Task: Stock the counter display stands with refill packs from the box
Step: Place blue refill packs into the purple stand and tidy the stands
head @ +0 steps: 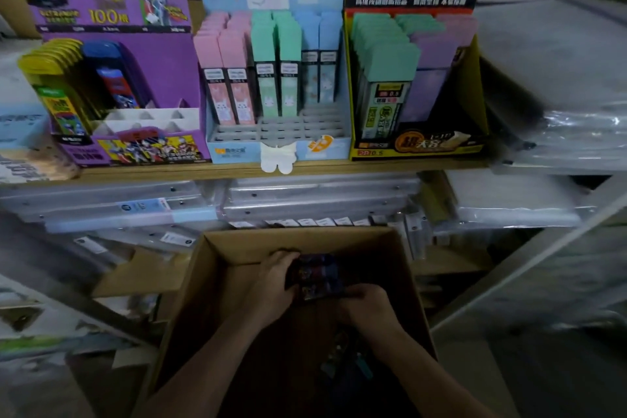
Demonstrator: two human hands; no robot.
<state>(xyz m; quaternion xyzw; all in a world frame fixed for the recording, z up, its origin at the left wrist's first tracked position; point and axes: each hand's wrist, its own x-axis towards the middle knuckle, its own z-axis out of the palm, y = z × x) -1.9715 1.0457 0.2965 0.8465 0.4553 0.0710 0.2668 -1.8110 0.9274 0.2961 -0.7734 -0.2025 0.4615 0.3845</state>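
Observation:
Both my hands are down inside an open cardboard box below the shelf. My left hand and my right hand grip a bunch of dark blue and red refill packs between them. More packs lie dim at the box bottom. On the wooden shelf stand three display stands: a purple one at left holding yellow and blue packs with open slots at its front, a light blue one with pink, green and blue packs, and a yellow one with green and purple packs.
Clear plastic folders are stacked under the shelf behind the box. Plastic-wrapped stock lies to the right of the stands. A slanted pale shelf edge runs at the right. Cardboard flaps stick out left of the box.

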